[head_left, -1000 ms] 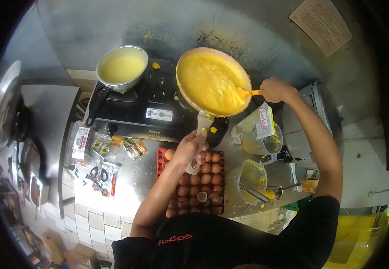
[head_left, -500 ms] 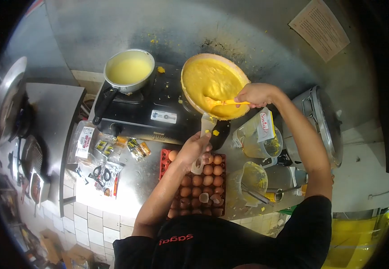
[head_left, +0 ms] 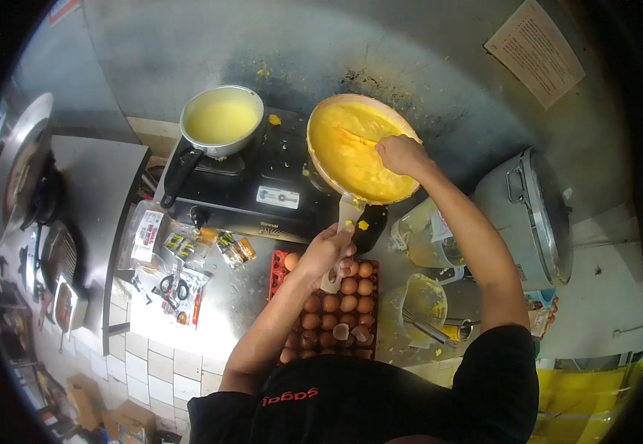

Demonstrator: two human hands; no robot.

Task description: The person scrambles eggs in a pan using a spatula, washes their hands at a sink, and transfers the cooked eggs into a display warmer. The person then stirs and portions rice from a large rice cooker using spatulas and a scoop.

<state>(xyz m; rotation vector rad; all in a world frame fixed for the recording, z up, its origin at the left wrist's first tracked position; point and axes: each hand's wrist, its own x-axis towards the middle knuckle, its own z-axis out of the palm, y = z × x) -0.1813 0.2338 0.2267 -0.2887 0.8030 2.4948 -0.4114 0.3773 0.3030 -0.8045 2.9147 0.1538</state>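
A frying pan (head_left: 314,159) full of yellow egg mixture (head_left: 358,166) sits over the right side of the black gas stove (head_left: 262,214). My left hand (head_left: 326,257) is wrapped round its pale handle (head_left: 351,211), above the egg tray. In my right hand (head_left: 403,157) I grip an orange spatula (head_left: 358,138), its blade dipped in the mixture near the pan's upper left. Brown eggs (head_left: 329,303) and cracked shells (head_left: 341,331) lie in the red tray (head_left: 278,275) below my left hand.
A saucepan (head_left: 223,122) of pale yellow liquid stands on the left burner. Packets (head_left: 234,249) and scissors (head_left: 175,288) lie left of the eggs. To the right are messy pitchers (head_left: 423,300), a whisk (head_left: 426,325) and a large lidded pot (head_left: 532,214).
My right hand has pushed the spatula up and left through the egg mixture. My left hand keeps its hold on the pan handle. The whole view has shifted slightly.
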